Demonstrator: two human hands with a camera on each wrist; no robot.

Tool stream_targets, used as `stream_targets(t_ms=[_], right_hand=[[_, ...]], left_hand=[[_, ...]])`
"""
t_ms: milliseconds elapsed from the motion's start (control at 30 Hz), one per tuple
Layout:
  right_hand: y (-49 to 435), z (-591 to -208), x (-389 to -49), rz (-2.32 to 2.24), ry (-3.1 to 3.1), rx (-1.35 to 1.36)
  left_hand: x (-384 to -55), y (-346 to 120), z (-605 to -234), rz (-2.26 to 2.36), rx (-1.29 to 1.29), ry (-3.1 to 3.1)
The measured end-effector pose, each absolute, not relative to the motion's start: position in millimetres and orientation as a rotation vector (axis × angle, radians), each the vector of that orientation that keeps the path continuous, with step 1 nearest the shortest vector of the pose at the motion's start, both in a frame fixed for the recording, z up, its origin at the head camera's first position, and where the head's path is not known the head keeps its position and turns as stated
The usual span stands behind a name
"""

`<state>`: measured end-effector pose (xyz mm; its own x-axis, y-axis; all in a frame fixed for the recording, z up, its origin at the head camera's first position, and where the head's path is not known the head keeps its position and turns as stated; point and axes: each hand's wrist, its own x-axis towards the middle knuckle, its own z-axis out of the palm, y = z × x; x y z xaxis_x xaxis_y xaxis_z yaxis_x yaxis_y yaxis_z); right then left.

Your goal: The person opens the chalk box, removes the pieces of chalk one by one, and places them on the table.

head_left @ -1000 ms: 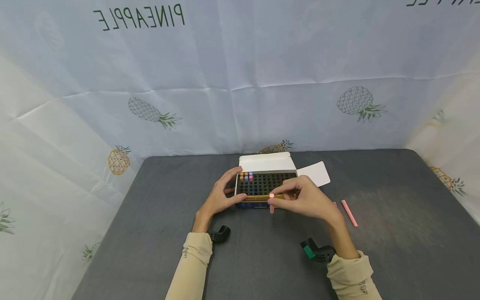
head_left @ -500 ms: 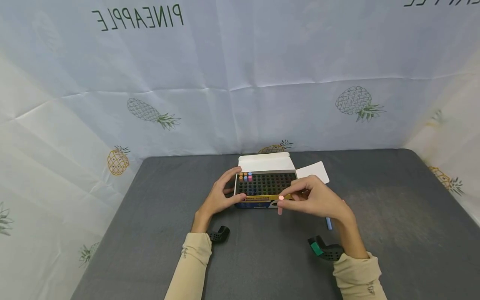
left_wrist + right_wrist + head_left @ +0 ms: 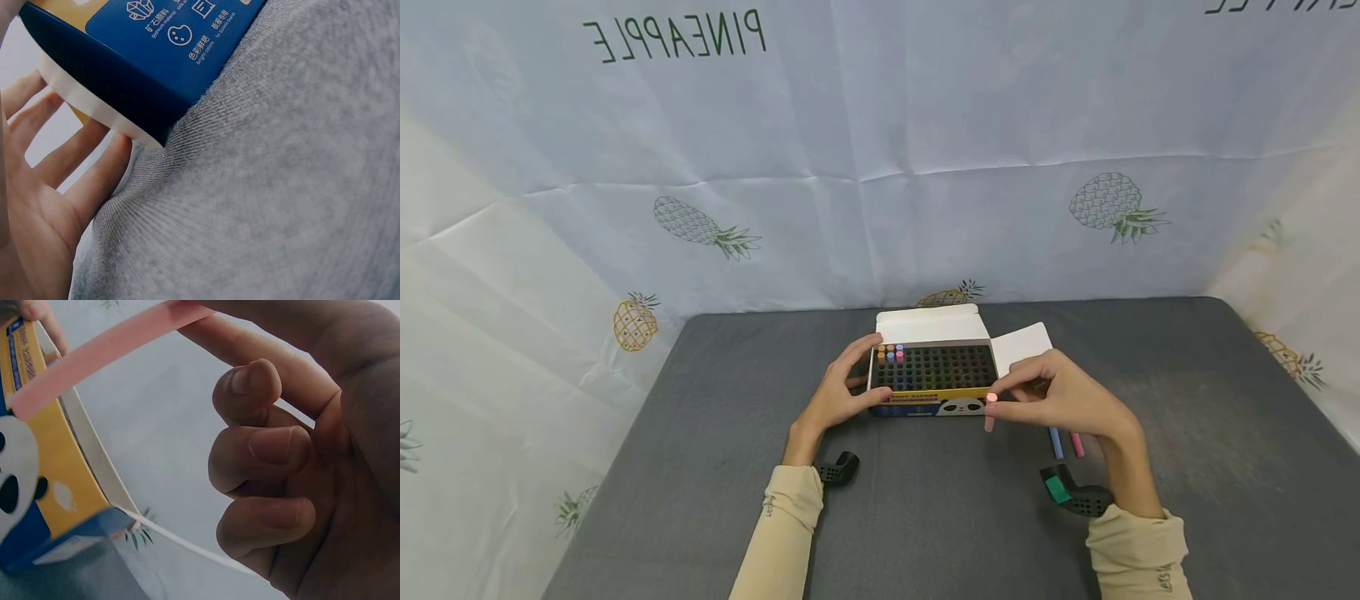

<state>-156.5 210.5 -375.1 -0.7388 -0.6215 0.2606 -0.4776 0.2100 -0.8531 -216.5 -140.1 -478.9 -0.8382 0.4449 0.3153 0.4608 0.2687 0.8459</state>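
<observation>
A chalk box [image 3: 917,409] with a panda on its front stands on the table, lid raised and right flap folded out. My left hand [image 3: 838,390] holds its left end, thumb on the front top edge, fingers reaching along the side to the back corner. In the left wrist view, fingers lie against the white end flap [image 3: 94,103]. My right hand [image 3: 1060,396] pinches a pink chalk stick [image 3: 103,359] upright, between thumb and index finger, just in front of the box's right front corner. The other fingers are curled in. Several orange, blue and pink chalks [image 3: 891,353] fill the tray's back-left holes.
A blue chalk [image 3: 1056,443] and a deeper pink chalk [image 3: 1077,444] lie on the table, partly hidden by the right hand. The white side flap [image 3: 1022,346] sticks out to the right. A pineapple-print cloth [image 3: 865,233] hangs behind the grey table [image 3: 940,517].
My right hand has moved right along the box front with the pink chalk, uncovering the panda, the tray's right side and chalks on the table. My left hand has stayed put.
</observation>
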Motion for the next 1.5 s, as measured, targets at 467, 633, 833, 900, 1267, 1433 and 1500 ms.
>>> stream_targets(t_ms=[467,633,833,900,1267,1433,1500], right_hand=[[251.3,-372.2,-148.6,-1.579,2.321,-0.784],[260.6,-373.3,-147.3,-1.576,2.384,-0.789],[278.6,-376.3,-143.2,-1.502,2.514,-0.701],[287.0,-378.3,-141.3,-1.470,2.586,-0.625],[326.3,-390.6,-134.5,-1.272,2.817,-0.257],[334.9,-392.6,-134.8,-1.075,2.849,-0.154],[338.7,-394.7,-136.4,-1.015,2.842,-0.123]], left_hand=[[-215.3,-141.7,-477.4,-1.643,-0.880,-2.502],[-215.0,-142.1,-477.4,-1.641,-0.868,-2.512],[-214.6,-141.8,-476.9,-1.645,-0.862,-2.513],[-214.3,-141.7,-476.5,-1.642,-0.864,-2.511],[-214.6,-141.7,-477.8,-1.624,-0.871,-2.514],[-214.6,-141.0,-477.1,-1.633,-0.870,-2.511],[-214.7,-140.9,-477.0,-1.639,-0.870,-2.509]])
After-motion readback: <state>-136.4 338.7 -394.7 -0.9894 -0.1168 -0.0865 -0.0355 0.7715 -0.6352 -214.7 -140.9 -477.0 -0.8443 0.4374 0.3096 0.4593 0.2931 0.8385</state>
